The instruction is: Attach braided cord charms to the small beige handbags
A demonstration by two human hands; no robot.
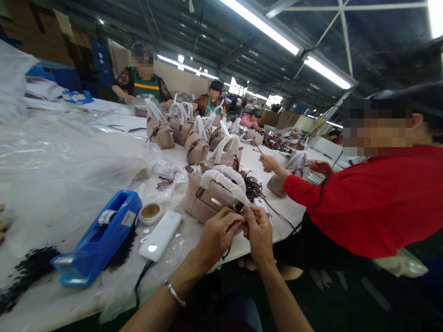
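Observation:
A beige handbag (207, 196) with paper-wrapped handles lies on its side at the near edge of the white table (114, 138). My left hand (216, 235) and my right hand (259, 233) meet just in front of the bag, at its near end. Both have their fingers pinched together on a small metal fitting of the bag; what exactly they grip is too small to make out. A dark cord hangs below my hands. A silver bracelet (175, 293) sits on my left wrist.
A blue tape dispenser (98, 237), a small round tin (150, 212) and a white flat device (161, 235) lie left of the bag. Several more handbags (197, 147) stand further back. A person in a red top (374, 203) works at my right; others sit beyond. Clear plastic sheeting (51, 157) covers the left.

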